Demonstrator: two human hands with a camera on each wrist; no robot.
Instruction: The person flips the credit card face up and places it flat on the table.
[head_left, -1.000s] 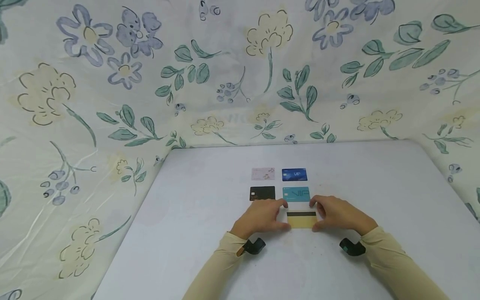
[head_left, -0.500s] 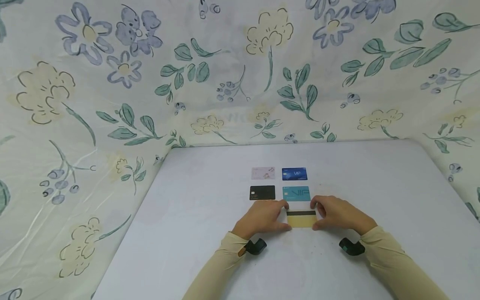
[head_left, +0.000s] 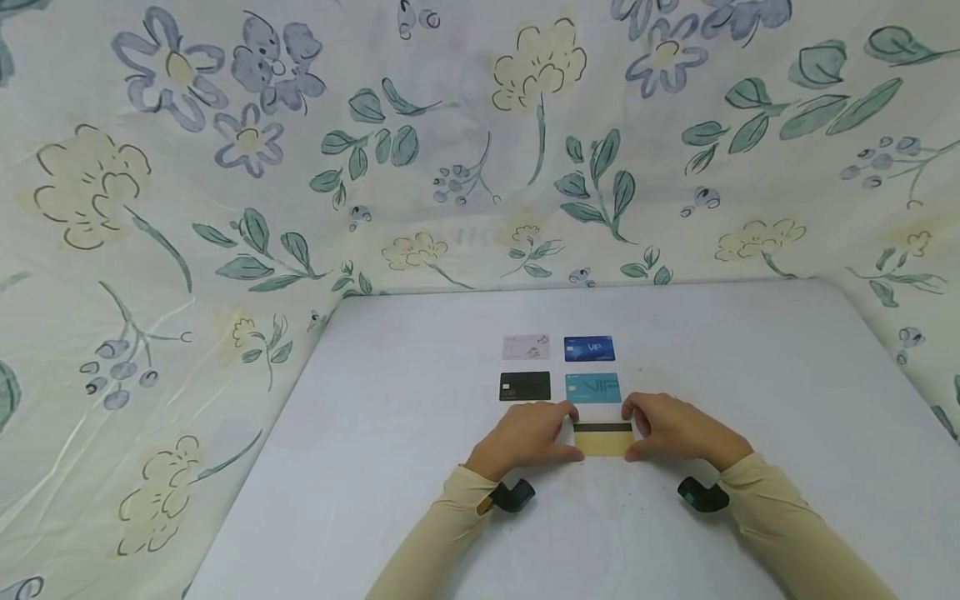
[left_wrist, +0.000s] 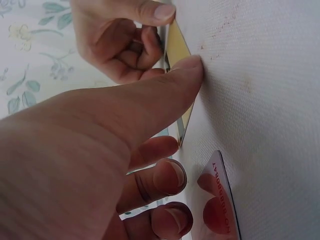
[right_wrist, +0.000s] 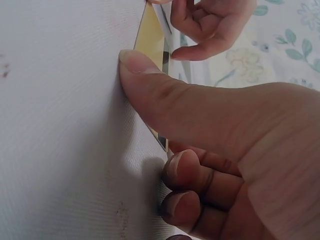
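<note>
A gold card (head_left: 603, 443) with a dark stripe along its far edge lies on the white table. My left hand (head_left: 525, 433) pinches its left end between thumb and fingers. At the right end, my right hand (head_left: 684, 429) does the same, its thumb on the near corner in the right wrist view. Just beyond the gold card lies a teal VIP card (head_left: 592, 388), with a black card (head_left: 525, 387) to its left. Under the left hand, the left wrist view shows a card with red print (left_wrist: 217, 205), which the hand hides in the head view.
Farther back lie a pale pink card (head_left: 526, 347) and a blue VIP card (head_left: 589, 348), side by side. The white table (head_left: 375, 500) meets a floral cloth (head_left: 450, 167) at its back and sides. Dark wrist cameras (head_left: 513, 496) sit at both cuffs.
</note>
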